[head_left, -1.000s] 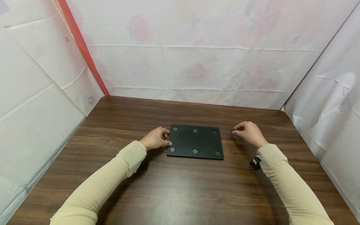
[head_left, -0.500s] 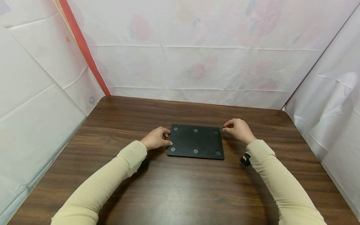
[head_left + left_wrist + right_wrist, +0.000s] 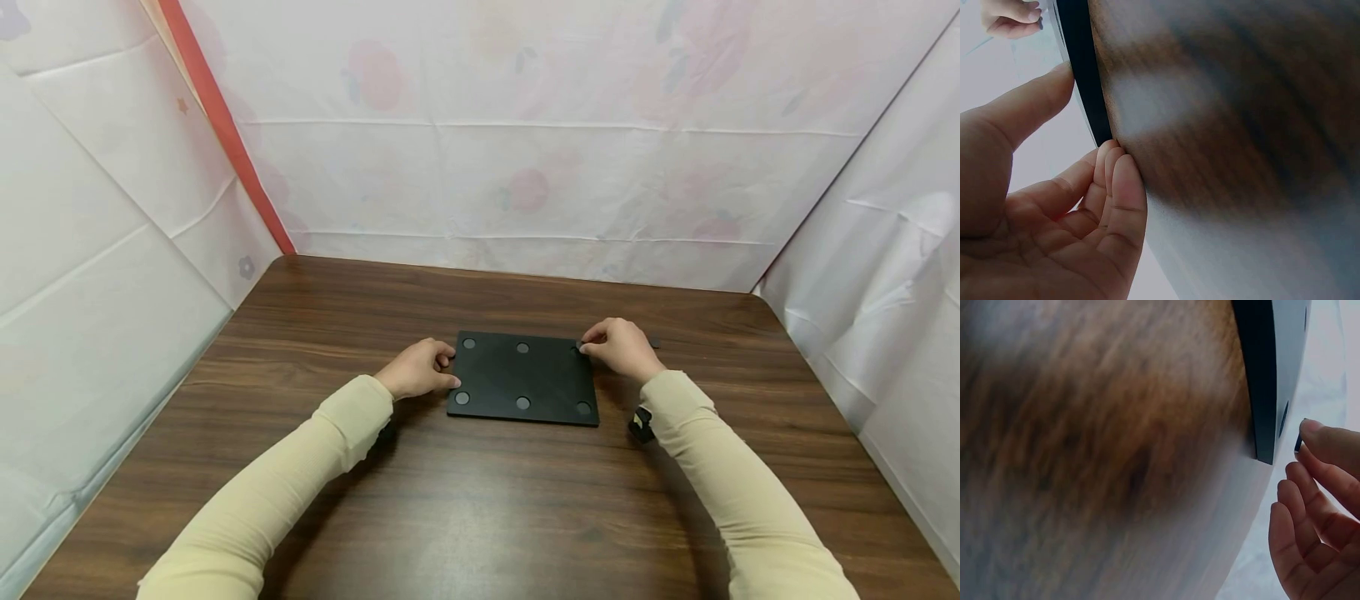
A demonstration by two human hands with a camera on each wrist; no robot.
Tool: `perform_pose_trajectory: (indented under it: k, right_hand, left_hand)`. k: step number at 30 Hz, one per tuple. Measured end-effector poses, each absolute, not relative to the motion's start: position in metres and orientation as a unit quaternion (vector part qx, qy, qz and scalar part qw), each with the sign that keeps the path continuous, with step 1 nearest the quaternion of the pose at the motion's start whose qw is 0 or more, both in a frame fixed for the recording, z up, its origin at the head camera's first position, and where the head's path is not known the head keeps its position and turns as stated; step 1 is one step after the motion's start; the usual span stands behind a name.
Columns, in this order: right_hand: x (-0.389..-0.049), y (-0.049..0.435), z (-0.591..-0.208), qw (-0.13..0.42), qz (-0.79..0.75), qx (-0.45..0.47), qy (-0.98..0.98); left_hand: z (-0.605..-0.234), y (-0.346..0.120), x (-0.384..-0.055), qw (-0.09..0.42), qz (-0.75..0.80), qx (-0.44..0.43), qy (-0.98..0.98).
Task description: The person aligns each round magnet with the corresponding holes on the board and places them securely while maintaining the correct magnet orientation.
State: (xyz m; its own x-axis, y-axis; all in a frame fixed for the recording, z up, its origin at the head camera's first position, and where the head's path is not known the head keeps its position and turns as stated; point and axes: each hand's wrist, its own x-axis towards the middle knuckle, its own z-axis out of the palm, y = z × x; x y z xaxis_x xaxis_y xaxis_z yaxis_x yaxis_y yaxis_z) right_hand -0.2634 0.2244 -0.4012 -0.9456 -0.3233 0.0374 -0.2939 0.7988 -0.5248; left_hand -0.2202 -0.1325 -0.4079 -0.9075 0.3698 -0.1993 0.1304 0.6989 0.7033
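Observation:
A flat black board (image 3: pixel 525 375) lies on the table, with round grey spots along its far and near edges. My left hand (image 3: pixel 416 369) is at the board's left side. In the left wrist view its thumb (image 3: pixel 1047 94) touches the board's edge, and the other fingertips meet that edge farther down. My right hand (image 3: pixel 621 346) is over the board's far right corner. Between its thumb and index finger it pinches a small, thin dark piece (image 3: pixel 1299 440), seen edge-on in the right wrist view. That hand partly covers the round spot at this corner.
The brown wooden table (image 3: pixel 450 500) extends around the board. Just beyond my right hand lies a small dark strip (image 3: pixel 654 342). Pale printed cloth (image 3: pixel 480 167) hangs behind the table and along both sides.
My right hand has moved left with the small dark piece, from the table right of the board to its far right corner. The left hand stays at the left edge.

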Motion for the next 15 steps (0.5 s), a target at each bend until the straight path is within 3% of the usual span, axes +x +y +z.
perform_pose_trajectory:
  k: [15]
  right_hand:
    - [-0.2635,0.2193,-0.4053,0.044,-0.261,-0.162,0.951]
  left_hand:
    - [-0.4092,-0.1338,-0.2205,0.167,0.362,0.136,0.907]
